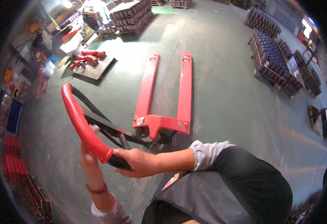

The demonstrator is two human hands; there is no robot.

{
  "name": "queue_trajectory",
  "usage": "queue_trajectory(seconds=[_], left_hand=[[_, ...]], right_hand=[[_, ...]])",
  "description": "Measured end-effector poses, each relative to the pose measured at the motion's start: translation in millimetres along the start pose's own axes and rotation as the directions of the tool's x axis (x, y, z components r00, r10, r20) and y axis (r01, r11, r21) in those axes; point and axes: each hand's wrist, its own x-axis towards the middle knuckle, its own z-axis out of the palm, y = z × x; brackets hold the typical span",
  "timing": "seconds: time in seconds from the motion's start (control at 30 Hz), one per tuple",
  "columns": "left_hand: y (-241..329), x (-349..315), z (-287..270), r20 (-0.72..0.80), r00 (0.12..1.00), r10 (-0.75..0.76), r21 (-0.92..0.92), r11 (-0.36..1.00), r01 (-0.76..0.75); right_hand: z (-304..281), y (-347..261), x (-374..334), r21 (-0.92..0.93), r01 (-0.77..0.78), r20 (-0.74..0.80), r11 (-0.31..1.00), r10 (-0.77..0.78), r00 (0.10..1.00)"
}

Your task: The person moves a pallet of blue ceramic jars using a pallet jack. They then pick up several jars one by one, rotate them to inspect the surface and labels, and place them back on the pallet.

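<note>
right hand (135, 163): fingers curled around the black end (119, 162) of the curved red pallet-truck handle (77, 116), which arcs forward-left from them. left hand (89, 160): blurred, at the handle; cannot tell finger spread or grip. two long red forks (185, 86): beyond the fingers, low over green floor (230, 100).

Green floor (223, 93), red pallet jack (163, 122), loaded pallets (271, 54)

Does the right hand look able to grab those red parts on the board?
Probably not: the right hand holds the handle, and the red parts lie well beyond it, across the floor.
</note>
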Motion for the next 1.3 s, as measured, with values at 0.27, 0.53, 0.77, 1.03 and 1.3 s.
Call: queue_trajectory(seconds=[0.27,0.53,0.77,1.03,1.3], left_hand=[[-80,171,-67,0.155,0.806,0.571,0.586,0.604,-0.540],[-106,243,-90,0.216,0.859,0.464,0.250,0.824,-0.508],[-87,105,-117,0.161,0.823,0.545,0.067,0.826,-0.560],[-92,99,-78,0.126,0.831,0.541,0.032,0.835,-0.549],[-126,142,-77,-0.258,0.947,0.190,0.051,0.982,-0.183]], right_hand=[[-14,9,12,-0.025,0.025,-0.029,0.999,-0.026,0.999],[-11,14,4,-0.294,-0.182,-0.362,0.938,0.067,0.930],[-93,68,52,-0.140,-0.185,-0.953,0.973,-0.082,0.293],[-168,129,128,-0.170,-0.321,-0.931,0.932,-0.045,0.362],[-190,183,172,-0.105,-0.267,-0.858,0.958,0.048,0.512]])
